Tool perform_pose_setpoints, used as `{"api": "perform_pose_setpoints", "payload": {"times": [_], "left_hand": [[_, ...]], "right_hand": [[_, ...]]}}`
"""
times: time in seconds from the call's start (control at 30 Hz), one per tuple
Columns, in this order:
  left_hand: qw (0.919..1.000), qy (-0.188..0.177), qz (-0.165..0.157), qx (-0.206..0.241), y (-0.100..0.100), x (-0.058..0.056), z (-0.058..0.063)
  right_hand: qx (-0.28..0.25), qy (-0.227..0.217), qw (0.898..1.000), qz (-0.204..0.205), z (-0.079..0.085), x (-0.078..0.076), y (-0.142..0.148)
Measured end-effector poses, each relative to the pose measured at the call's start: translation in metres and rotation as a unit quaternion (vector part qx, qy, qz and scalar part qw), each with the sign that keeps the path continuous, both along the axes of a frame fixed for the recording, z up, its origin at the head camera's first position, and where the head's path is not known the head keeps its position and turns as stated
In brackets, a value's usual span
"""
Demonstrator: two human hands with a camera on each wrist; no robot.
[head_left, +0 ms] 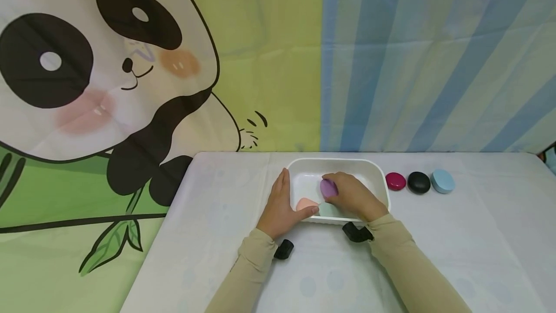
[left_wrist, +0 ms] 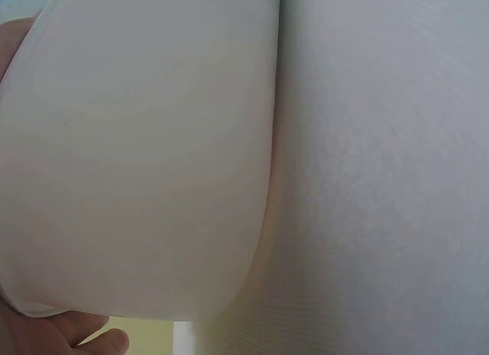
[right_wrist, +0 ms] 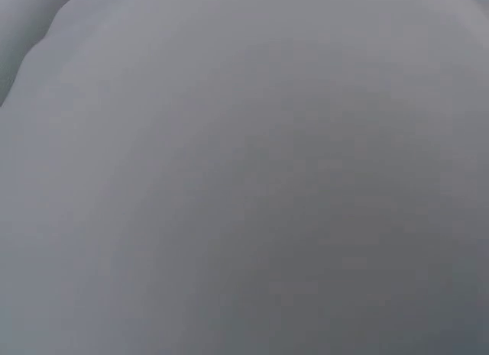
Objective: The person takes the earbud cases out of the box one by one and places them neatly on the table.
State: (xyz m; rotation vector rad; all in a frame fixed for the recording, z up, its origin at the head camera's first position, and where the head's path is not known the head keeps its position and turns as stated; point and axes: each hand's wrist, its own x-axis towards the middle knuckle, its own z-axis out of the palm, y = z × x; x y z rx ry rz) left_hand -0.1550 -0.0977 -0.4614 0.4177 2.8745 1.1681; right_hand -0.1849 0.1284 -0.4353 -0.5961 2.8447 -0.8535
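A white rectangular tray (head_left: 332, 160) with rounded corners sits upright on the counter (head_left: 478, 255), longer from left to right. Along its near side lie a peach piece (head_left: 306, 203) and, to the right, a partly hidden pale mint piece (head_left: 328, 210). Behind them, the right hand (head_left: 354, 195) pinches a rounded purple piece (head_left: 328, 188).

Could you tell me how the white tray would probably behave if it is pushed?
The white tray probably slides rather than tips, since it looks low and wide. It seems stiff: its walls keep an even shape. The peach piece and pale green piece inside may shift.
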Motion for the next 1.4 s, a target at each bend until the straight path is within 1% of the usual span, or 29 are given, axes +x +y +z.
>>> {"api": "perform_pose_setpoints", "payload": {"times": [0.1, 0.2, 0.43, 0.57, 0.73, 1.0, 1.2, 1.4], "left_hand": [[1.0000, -0.004, 0.003, 0.001, 0.000, 0.000, 0.000], [1.0000, -0.007, 0.004, 0.001, 0.000, 0.000, 0.001], [0.9999, -0.010, 0.003, -0.003, 0.000, 0.001, 0.000], [0.9999, -0.010, 0.003, 0.001, 0.000, 0.001, -0.001], [0.9999, -0.012, -0.001, -0.001, 0.000, 0.001, 0.000], [0.9999, -0.012, 0.000, -0.005, 0.000, 0.001, -0.001], [0.9998, -0.018, 0.001, -0.006, 0.000, 0.001, -0.002], [0.9999, -0.014, 0.002, -0.004, -0.001, 0.001, -0.002]], "right_hand": [[0.000, 0.000, 1.000, -0.011, 0.004, 0.002, 0.002], [-0.003, 0.012, 1.000, -0.016, 0.007, 0.004, 0.004], [-0.010, 0.072, 0.997, -0.014, 0.014, 0.015, 0.013], [-0.010, 0.089, 0.996, -0.022, 0.018, 0.021, 0.019], [-0.009, 0.093, 0.995, -0.033, 0.023, 0.026, 0.026], [-0.007, 0.085, 0.995, -0.050, 0.025, 0.033, 0.037], [-0.010, 0.096, 0.993, -0.065, 0.026, 0.037, 0.046], [-0.017, 0.103, 0.992, -0.074, 0.029, 0.041, 0.054]]}}
